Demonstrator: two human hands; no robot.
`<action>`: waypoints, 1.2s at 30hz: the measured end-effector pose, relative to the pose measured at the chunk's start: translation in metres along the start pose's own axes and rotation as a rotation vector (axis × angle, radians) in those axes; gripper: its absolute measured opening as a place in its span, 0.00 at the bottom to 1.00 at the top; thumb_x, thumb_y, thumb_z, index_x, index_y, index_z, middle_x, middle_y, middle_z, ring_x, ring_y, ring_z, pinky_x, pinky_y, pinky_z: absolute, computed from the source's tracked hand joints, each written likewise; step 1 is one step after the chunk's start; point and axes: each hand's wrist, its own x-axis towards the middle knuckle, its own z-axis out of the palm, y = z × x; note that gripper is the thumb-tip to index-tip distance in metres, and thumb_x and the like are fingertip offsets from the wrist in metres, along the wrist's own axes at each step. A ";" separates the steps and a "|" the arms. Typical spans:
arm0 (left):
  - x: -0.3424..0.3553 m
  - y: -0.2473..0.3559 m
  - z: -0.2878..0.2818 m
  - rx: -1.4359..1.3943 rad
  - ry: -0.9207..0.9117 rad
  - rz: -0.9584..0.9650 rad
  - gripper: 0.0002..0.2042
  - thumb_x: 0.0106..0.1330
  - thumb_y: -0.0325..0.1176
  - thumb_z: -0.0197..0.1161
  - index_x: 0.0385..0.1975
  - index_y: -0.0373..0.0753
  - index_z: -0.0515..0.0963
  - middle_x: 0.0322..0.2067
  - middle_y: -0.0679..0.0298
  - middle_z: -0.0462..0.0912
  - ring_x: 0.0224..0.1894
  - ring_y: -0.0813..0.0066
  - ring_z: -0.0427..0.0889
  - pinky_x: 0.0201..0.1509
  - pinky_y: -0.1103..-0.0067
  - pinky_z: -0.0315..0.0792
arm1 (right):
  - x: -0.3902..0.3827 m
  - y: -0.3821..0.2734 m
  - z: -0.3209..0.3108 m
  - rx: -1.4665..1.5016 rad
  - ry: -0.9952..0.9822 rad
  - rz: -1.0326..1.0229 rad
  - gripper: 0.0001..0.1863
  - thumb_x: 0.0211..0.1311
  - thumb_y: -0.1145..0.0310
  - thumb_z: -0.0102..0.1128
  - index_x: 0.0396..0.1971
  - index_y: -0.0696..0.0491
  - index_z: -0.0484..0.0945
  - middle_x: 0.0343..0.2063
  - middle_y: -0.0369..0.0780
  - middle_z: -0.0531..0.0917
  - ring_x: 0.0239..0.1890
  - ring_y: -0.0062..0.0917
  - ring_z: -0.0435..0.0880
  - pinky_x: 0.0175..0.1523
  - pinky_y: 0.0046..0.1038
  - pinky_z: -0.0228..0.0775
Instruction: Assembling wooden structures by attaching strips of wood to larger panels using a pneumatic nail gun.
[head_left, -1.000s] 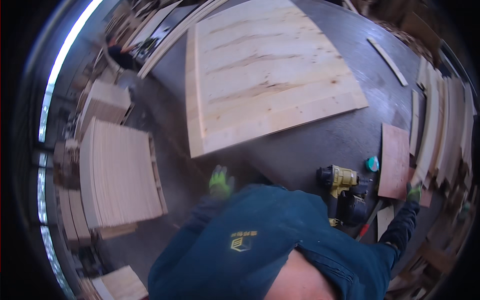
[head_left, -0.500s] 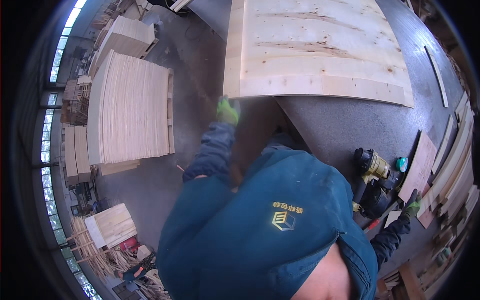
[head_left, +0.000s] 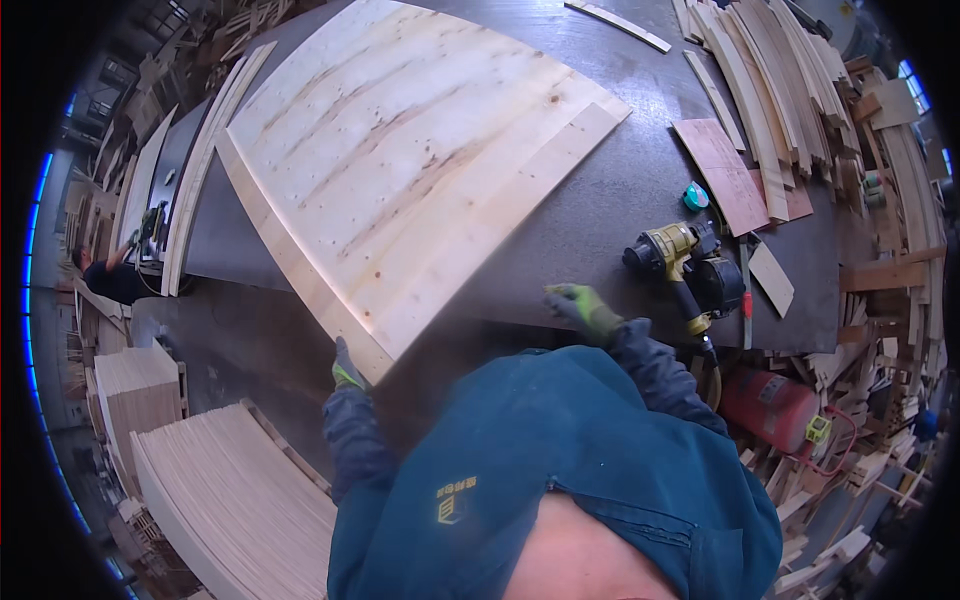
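Note:
A large pale plywood panel with plain strips along its edges lies angled on the dark metal table, its near corner jutting past the table's edge. My gloved left hand grips that corner from the left side. My gloved right hand hovers by the table's front edge, right of the panel, fingers loosely bent and apart, holding nothing that I can see. A yellow-and-black nail gun with a hose lies just beyond it, beside a teal round item and a red-handled tool.
Wooden strips and reddish boards cover the table's right end. Stacked sheets stand low on the left. A red tank is below the table at right. A person in dark clothes works at the far left.
My view has swung round. My right hand has left the boards on the right and moved inward beside the nail gun; my left hand has reached round the panel's near corner.

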 end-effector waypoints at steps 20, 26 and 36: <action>0.013 0.120 0.049 -0.365 -0.288 -0.147 0.36 0.91 0.63 0.73 0.85 0.44 0.82 0.75 0.63 0.92 0.75 0.63 0.89 0.84 0.57 0.80 | 0.058 -0.010 0.261 0.833 0.203 0.167 0.44 0.98 0.33 0.57 0.88 0.57 0.75 0.79 0.50 0.88 0.78 0.51 0.91 0.84 0.58 0.85; 0.192 0.170 0.075 -0.254 -0.118 0.085 0.37 0.87 0.61 0.79 0.78 0.34 0.88 0.76 0.59 0.91 0.74 0.61 0.88 0.85 0.63 0.77 | 0.110 -0.029 0.262 0.774 0.273 0.135 0.43 0.99 0.37 0.59 0.85 0.65 0.77 0.75 0.53 0.90 0.71 0.47 0.96 0.78 0.53 0.92; 0.056 0.198 0.115 -0.055 -0.434 0.209 0.32 0.92 0.54 0.74 0.76 0.29 0.88 0.67 0.57 0.96 0.69 0.68 0.92 0.79 0.68 0.82 | 0.062 -0.050 0.183 0.695 0.376 0.043 0.46 0.99 0.34 0.55 0.82 0.68 0.78 0.71 0.56 0.92 0.64 0.48 0.99 0.72 0.51 0.95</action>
